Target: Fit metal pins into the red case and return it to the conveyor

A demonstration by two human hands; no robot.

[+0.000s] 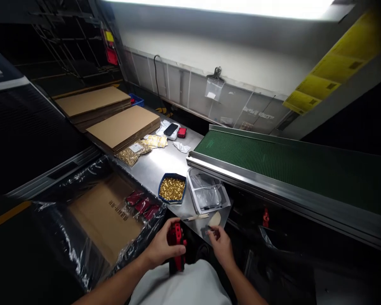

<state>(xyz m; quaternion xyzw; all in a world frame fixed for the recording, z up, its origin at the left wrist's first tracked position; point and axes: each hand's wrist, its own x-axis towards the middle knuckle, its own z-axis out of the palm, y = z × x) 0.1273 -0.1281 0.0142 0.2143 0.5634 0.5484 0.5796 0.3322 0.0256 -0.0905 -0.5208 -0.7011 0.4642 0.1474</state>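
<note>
My left hand [161,250] grips a red and black plastic part [177,250] upright over my lap. My right hand [221,245] is beside it at the front corner of the steel table [165,163], fingers pinched on something small and dark that I cannot make out. A pale oval piece [215,219] and a thin pale stick [197,217] lie just ahead of my right fingers. A blue tray of small gold parts [172,189] and a clear plastic tray with bags [207,195] sit a little further back.
A plastic-lined cardboard box [106,218] with several red parts [142,204] stands at my left. Flat cardboard stacks [123,127], a bag of gold parts [131,153], a phone [170,129] lie further back. A green conveyor belt [288,163] runs along the right.
</note>
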